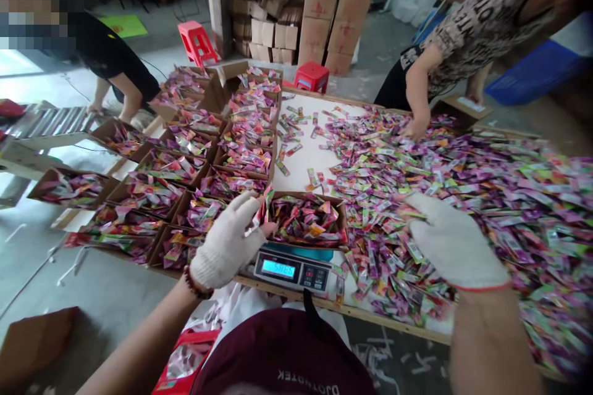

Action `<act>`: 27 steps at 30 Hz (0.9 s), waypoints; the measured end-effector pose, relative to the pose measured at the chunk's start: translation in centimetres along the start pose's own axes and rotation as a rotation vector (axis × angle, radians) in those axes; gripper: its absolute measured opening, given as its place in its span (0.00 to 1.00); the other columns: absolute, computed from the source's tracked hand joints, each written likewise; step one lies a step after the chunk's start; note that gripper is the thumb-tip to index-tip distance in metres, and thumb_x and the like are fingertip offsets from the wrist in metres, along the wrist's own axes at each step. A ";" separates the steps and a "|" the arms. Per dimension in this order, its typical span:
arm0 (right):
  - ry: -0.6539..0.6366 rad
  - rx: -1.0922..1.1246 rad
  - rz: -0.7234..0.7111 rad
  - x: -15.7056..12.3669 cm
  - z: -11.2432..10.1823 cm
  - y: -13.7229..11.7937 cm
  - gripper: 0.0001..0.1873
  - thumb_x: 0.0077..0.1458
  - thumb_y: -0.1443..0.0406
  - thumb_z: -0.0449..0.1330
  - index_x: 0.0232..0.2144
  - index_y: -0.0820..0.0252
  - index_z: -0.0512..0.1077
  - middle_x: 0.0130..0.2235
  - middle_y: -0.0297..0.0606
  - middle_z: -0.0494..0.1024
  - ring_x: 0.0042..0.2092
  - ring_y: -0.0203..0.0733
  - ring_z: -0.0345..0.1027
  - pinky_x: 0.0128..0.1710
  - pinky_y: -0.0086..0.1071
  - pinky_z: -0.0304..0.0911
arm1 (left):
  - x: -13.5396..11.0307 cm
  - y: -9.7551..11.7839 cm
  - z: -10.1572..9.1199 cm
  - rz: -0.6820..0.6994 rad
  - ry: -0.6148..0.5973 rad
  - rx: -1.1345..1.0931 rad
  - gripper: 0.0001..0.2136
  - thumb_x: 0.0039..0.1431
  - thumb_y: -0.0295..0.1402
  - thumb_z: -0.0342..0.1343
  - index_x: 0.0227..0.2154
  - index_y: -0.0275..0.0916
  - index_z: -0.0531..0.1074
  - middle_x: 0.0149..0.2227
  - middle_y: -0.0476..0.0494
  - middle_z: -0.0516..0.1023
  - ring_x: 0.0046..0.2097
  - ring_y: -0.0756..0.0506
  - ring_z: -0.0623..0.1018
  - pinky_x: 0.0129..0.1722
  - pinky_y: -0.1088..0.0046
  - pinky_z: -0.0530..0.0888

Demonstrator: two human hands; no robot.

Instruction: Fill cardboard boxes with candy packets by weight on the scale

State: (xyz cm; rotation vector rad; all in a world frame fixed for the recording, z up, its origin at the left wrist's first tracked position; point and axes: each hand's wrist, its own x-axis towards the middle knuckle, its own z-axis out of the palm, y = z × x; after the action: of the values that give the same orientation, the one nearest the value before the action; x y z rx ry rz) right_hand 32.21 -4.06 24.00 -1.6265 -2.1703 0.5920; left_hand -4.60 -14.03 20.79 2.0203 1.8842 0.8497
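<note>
My left hand [228, 241], in a white knit glove, pinches a few colourful candy sachets [262, 208] at the left edge of an open cardboard box [343, 216] full of sachets. That box rests on a digital scale [293, 268] with a lit display. My right hand [451, 242], also gloved, lies palm down on the big heap of sachets [486, 185] to the right, its fingers curled into the pile; what they grip is hidden.
Several rows of sachet-filled cardboard boxes [185, 166] stand left of the scale. A co-worker's hand [416, 129] reaches into the heap from the far side. Another person stands at the far left. Red stools [311, 76] and stacked cartons [324, 6] stand behind the white table [303, 160].
</note>
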 end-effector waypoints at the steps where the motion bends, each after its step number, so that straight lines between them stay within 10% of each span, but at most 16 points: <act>1: 0.033 -0.119 0.016 -0.4 -0.8 0.5 0.21 0.56 0.62 0.56 0.53 0.56 0.71 0.55 0.55 0.71 0.59 0.73 0.64 0.55 0.62 0.63 | -0.6 -0.4 -0.7 -0.017 0.052 -0.005 0.16 0.64 0.37 0.57 0.52 0.36 0.73 0.53 0.36 0.75 0.51 0.41 0.77 0.51 0.65 0.75; 4: -0.003 -0.262 -0.072 -0.6 0.0 -0.3 0.27 0.56 0.63 0.57 0.58 0.61 0.66 0.56 0.59 0.67 0.61 0.69 0.62 0.59 0.57 0.60 | -2.1 -1.5 -1.8 -0.094 0.145 -0.015 0.14 0.67 0.38 0.54 0.49 0.37 0.74 0.50 0.38 0.77 0.51 0.43 0.77 0.51 0.67 0.74; 10: -0.307 -0.194 -0.152 1.0 10.1 -7.3 0.12 0.62 0.63 0.56 0.47 0.56 0.72 0.54 0.45 0.70 0.42 0.47 0.72 0.38 0.36 0.64 | -3.1 -1.6 -0.8 -0.119 0.135 -0.051 0.13 0.67 0.37 0.53 0.49 0.36 0.75 0.48 0.39 0.78 0.50 0.43 0.77 0.49 0.69 0.73; 13: -0.336 -0.196 -0.141 1.8 12.0 -8.7 0.07 0.62 0.66 0.54 0.37 0.57 0.73 0.50 0.42 0.73 0.40 0.43 0.70 0.35 0.34 0.59 | -3.2 -1.1 -0.4 -0.088 0.144 -0.062 0.14 0.66 0.35 0.55 0.50 0.35 0.75 0.48 0.39 0.78 0.51 0.43 0.77 0.51 0.69 0.73; 18: -0.322 -0.081 -0.094 0.8 5.3 -6.0 0.08 0.63 0.62 0.52 0.33 0.54 0.69 0.29 0.31 0.74 0.32 0.39 0.67 0.32 0.31 0.58 | -4.3 -1.9 -0.7 -0.129 0.133 -0.073 0.13 0.66 0.35 0.55 0.47 0.34 0.75 0.46 0.38 0.78 0.48 0.43 0.77 0.46 0.69 0.74; 22: -0.165 -0.296 0.048 -1.2 -1.3 -1.7 0.07 0.60 0.59 0.53 0.36 0.52 0.70 0.33 0.37 0.76 0.33 0.46 0.69 0.31 0.38 0.60 | -5.1 -3.0 -0.5 -0.150 0.111 -0.096 0.12 0.66 0.36 0.53 0.45 0.34 0.76 0.42 0.39 0.79 0.47 0.42 0.78 0.45 0.68 0.74; 27: 0.025 -0.353 -0.211 -0.4 0.8 -1.9 0.11 0.62 0.61 0.53 0.44 0.57 0.71 0.46 0.49 0.75 0.50 0.54 0.69 0.49 0.44 0.64 | -5.1 -3.2 0.3 -0.188 0.105 -0.098 0.12 0.66 0.36 0.54 0.44 0.34 0.76 0.45 0.38 0.79 0.50 0.42 0.77 0.49 0.67 0.73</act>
State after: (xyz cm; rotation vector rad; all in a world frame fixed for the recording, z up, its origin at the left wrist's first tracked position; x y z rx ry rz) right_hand 30.36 -5.05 24.38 -1.5236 -2.4922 0.1310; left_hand -6.99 -18.54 17.54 1.7406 2.0078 0.9924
